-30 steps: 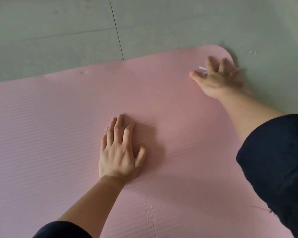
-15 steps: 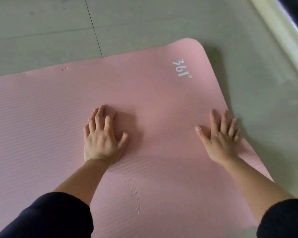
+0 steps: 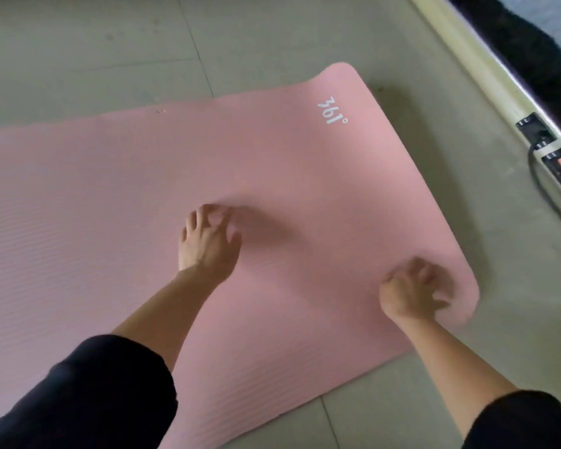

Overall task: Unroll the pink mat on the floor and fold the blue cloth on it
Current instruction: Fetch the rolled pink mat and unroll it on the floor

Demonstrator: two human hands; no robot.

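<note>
The pink mat (image 3: 117, 189) lies unrolled and flat on the grey floor, its rounded end at the right with a white "361°" print (image 3: 332, 114). My left hand (image 3: 208, 244) hovers over or rests on the mat's middle, fingers loosely spread, blurred by motion. My right hand (image 3: 408, 293) is near the mat's near right corner, fingers apart and blurred, holding nothing. The blue cloth is not in view.
A cream skirting strip (image 3: 467, 56) runs along the right, with a power strip (image 3: 554, 157) and its black cable on it. Something dark and fuzzy (image 3: 531, 43) lies beyond it at the top right. Grey floor tiles (image 3: 78, 53) surround the mat.
Both hands have lifted from pressing flat on the mat and drawn back toward me. The view has pulled back and shifted, showing the mat's whole right end and the power strip.
</note>
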